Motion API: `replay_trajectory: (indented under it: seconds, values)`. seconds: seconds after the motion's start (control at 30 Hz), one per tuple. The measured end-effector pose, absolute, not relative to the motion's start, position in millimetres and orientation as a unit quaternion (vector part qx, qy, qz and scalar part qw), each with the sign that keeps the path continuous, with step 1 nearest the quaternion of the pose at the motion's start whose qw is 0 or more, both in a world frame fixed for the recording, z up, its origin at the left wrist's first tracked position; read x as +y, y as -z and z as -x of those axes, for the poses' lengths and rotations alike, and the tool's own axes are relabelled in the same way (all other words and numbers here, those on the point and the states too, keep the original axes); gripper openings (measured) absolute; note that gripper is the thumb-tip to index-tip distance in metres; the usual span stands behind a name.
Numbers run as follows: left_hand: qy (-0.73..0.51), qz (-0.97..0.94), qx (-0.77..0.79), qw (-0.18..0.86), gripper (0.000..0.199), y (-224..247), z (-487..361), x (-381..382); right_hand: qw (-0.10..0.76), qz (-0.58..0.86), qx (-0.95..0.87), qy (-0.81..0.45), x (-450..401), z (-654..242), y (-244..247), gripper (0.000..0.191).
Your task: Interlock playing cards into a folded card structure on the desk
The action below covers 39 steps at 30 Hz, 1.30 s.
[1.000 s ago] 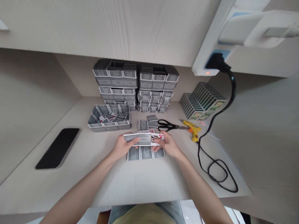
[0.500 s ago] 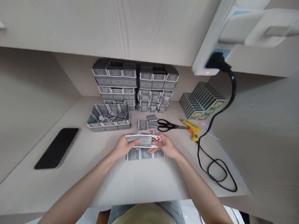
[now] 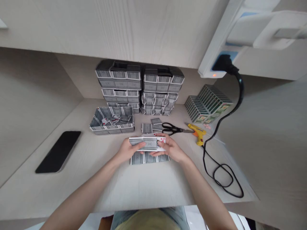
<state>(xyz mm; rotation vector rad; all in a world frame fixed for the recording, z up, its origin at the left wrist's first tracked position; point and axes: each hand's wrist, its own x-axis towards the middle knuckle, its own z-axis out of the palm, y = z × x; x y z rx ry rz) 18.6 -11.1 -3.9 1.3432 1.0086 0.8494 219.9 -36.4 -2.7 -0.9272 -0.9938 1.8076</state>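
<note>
A strip of joined playing cards (image 3: 150, 143) is held up between my two hands, grey patterned backs toward me. My left hand (image 3: 127, 150) pinches its left end, the thumb lying across the front. At the other end my right hand (image 3: 171, 149) grips it, with a red heart card face showing by the thumb. Below and behind the strip lies a piece made of card backs (image 3: 150, 158), resting on the desk and partly covered by my fingers. Just beyond my hands are several small loose card pieces (image 3: 146, 128).
An open box made of cards (image 3: 112, 129) holds loose cards. Stacked card boxes (image 3: 158, 84) stand behind. Black scissors (image 3: 171, 128) and a yellow glue gun (image 3: 198, 133) with its black cable lie right. A phone (image 3: 59, 151) lies left; card decks (image 3: 207, 103) stand back right.
My right hand's fingers have shifted slightly at the strip's right end, and a different heart card face shows there. My left hand keeps its hold.
</note>
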Motion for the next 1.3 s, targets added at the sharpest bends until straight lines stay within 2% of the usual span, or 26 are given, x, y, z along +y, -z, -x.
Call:
replay_trajectory:
  seconds: [0.17,0.3,0.6,0.8,0.97,1.03,1.13,1.2,1.3]
  values:
    - [-0.384,-0.583,0.455,0.552,0.022,10,-17,-9,0.419,0.411,-0.397,-0.706,-34,-216,4,0.031]
    - [-0.373,-0.577,0.451,0.569,0.022,13,-17,-9,0.416,0.423,-0.409,-0.694,-36,-213,7,0.030]
    - [-0.365,-0.566,0.446,0.590,0.024,6,-21,-12,0.404,0.430,-0.428,-0.684,-35,-211,11,0.034]
    - [-0.429,-0.552,0.466,0.543,0.027,4,-12,-3,0.451,0.466,-0.436,-0.624,-22,-218,8,0.044]
    - [-0.475,-0.536,0.509,0.477,0.028,2,4,8,0.483,0.525,-0.519,-0.470,3,-220,11,0.020]
    - [-0.467,-0.532,0.509,0.490,0.030,3,4,9,0.463,0.546,-0.588,-0.377,16,-218,13,0.013]
    - [-0.465,-0.516,0.521,0.496,0.036,5,2,9,0.360,0.583,-0.680,-0.260,38,-212,18,0.034]
    - [-0.468,-0.511,0.541,0.478,0.036,6,2,10,0.302,0.569,-0.727,-0.238,52,-208,21,0.043]
    - [-0.463,-0.518,0.553,0.459,0.035,8,5,13,0.252,0.549,-0.768,-0.213,66,-204,22,0.047]
